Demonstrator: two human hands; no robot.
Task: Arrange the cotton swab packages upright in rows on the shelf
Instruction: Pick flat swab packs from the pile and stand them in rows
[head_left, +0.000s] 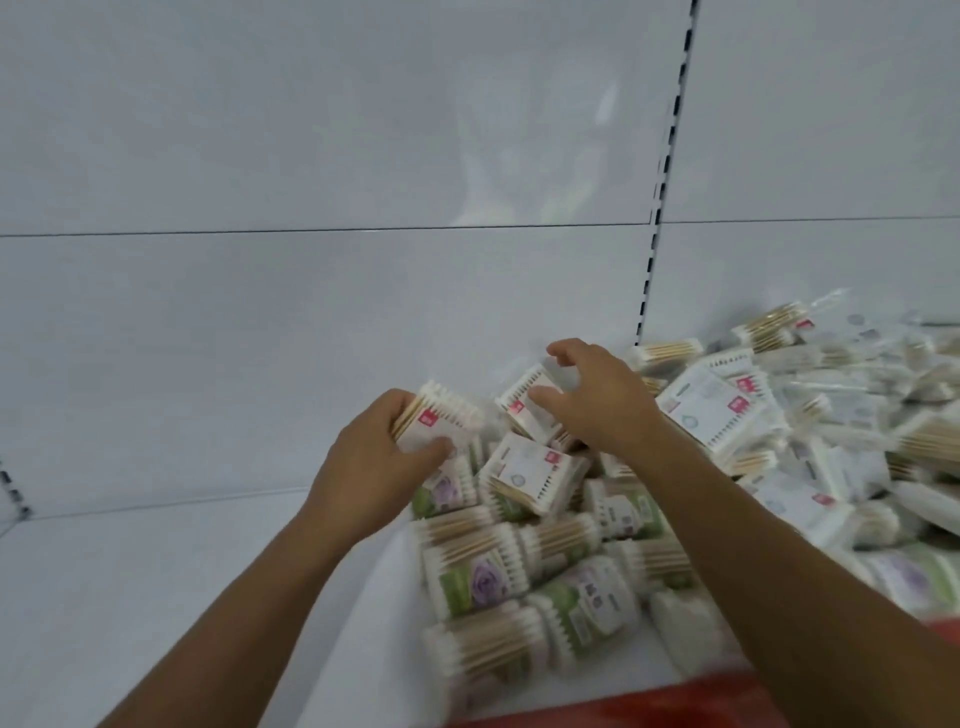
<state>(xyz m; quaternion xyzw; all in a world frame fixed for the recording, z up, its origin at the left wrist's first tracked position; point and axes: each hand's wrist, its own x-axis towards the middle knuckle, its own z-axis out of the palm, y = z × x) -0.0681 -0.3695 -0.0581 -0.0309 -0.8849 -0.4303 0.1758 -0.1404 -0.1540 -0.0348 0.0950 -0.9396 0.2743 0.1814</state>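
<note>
Left hand (374, 467) grasps one swab package (441, 415); right hand (597, 400) spread, unclenched, over second package (524, 410). Pile (545, 571) lies jumbled on shelf (156, 597).

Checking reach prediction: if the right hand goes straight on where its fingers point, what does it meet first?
Most likely the tilted red-label package just ahead of the right hand, inside its spread thumb and forefinger; whether they touch is unclear. Beyond it stands the white back panel.

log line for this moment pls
left hand grips red-label package | right hand open over second package | pile unsorted on shelf | no upright rows yet
</note>
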